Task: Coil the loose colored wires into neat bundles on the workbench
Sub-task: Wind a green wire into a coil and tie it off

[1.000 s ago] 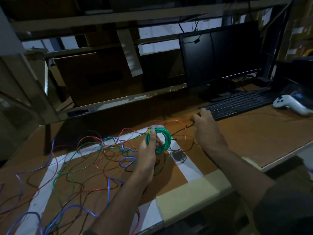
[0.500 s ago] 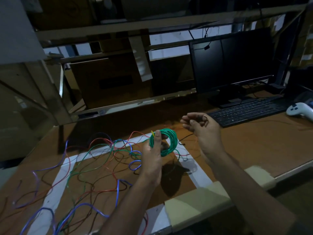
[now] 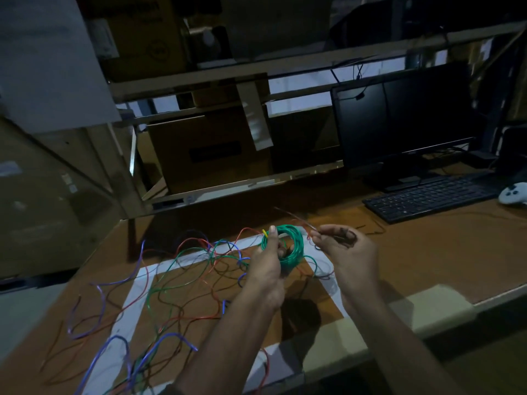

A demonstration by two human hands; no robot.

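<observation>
Green wire coil being held up above the counter, pinched at its left rim by the left hand, thumb pressing on top beside a small yellow tip sticking out of the loops. Trailing from the coil's lower right, a loose green strand curving down toward the counter. Just right of the coil, the right hand hovering palm-up, fingers curling around a thin dark wire, with a reddish strand blurring out past the fingertips toward the back. Sprawling across the brown counter to the left and below, loose wires in blue, purple, red and green, tangling over a rectangle of white tape. Lying at the near edge, a pale beige pad under the right forearm. Standing at the back right, a dark monitor, a black keyboard in front of it, and a white controller just right of the keyboard at the frame edge. Stacking behind the counter, cardboard boxes on dim shelving.
</observation>
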